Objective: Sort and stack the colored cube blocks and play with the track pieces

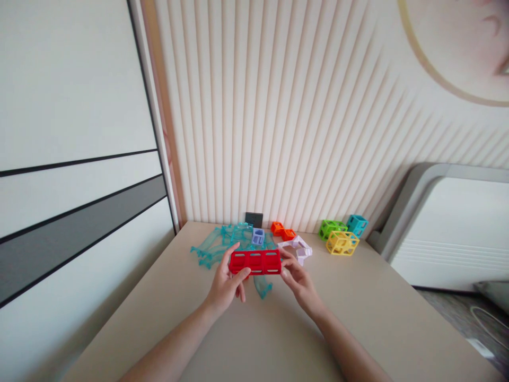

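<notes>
Above the table, both hands hold a red openwork toy block bar (pixel 255 261), made of three joined hollow sections in a row. My left hand (pixel 226 284) grips its left end, with the thumb across the front lower edge and a finger at the top. At the right end, the thumb and fingers of my right hand (pixel 301 284) close on the bar; part of that grip is hidden. Just behind lie translucent teal curved pieces (pixel 212 249), one sticking out below the bar. A periwinkle cube (pixel 258 236) sits among them. Lavender pieces (pixel 301 248) lie beyond my right hand.
Orange blocks (pixel 283 232) and a small black panel (pixel 253 219) are near the ribbed wall (pixel 238 106). Farther right stand yellow (pixel 342 243), green (pixel 329 229) and blue (pixel 357 225) openwork blocks. A white cabinet (pixel 79 106) borders the table (pixel 254 339) on the left.
</notes>
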`<state>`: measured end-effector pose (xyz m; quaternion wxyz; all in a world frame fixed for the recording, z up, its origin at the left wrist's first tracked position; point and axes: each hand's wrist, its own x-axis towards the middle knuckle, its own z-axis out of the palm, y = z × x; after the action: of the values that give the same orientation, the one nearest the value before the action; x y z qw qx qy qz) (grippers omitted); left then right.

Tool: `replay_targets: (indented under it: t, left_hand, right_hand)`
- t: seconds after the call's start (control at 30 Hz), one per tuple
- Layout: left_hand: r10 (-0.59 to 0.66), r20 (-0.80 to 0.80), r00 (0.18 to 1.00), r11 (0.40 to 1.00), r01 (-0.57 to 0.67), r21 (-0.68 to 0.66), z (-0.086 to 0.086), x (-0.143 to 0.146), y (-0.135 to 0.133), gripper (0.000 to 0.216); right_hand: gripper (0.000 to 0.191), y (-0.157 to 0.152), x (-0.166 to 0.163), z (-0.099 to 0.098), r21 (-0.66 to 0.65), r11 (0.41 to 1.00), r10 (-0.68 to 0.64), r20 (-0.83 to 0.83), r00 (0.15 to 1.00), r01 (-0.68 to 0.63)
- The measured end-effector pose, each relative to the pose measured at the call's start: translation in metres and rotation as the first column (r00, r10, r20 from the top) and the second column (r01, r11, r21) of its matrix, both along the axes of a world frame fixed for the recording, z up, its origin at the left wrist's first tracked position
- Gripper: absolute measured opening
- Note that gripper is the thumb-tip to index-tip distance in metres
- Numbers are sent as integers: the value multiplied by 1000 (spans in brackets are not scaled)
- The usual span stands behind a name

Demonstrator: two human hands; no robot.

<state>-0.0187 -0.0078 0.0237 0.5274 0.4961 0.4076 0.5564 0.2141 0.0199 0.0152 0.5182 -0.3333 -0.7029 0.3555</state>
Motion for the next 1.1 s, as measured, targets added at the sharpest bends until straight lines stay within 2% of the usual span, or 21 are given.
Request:
replay_targets:
  t: [0.1, 0.17, 0.33, 0.53, 1.1]
  left_hand:
    - [-74, -20, 997, 997, 74, -1, -5, 3, -3, 88]
    - [-126, -24, 992, 992, 126, -10, -8, 5, -5, 88]
    - [-158, -32, 987, 987, 158, -11, -11, 8, -8, 83]
    - [-149, -39, 988, 989, 150, 3, -10, 8, -9, 80]
    - [-148, -88, 985, 986, 153, 60, -16, 7, -9, 76]
  right_hand:
    - [35, -5, -5, -4, 64, 998, 12, 155, 988, -22]
    - [38, -6, -8, -6, 71, 997, 14, 195, 981, -28]
    - [38, -7, -7, -9, 106, 994, 15, 187, 982, -36]
    - [29, -10, -7, -4, 138, 988, 50, 173, 984, -75]
    - [30, -10, -8, -4, 72, 990, 116, 117, 986, -125]
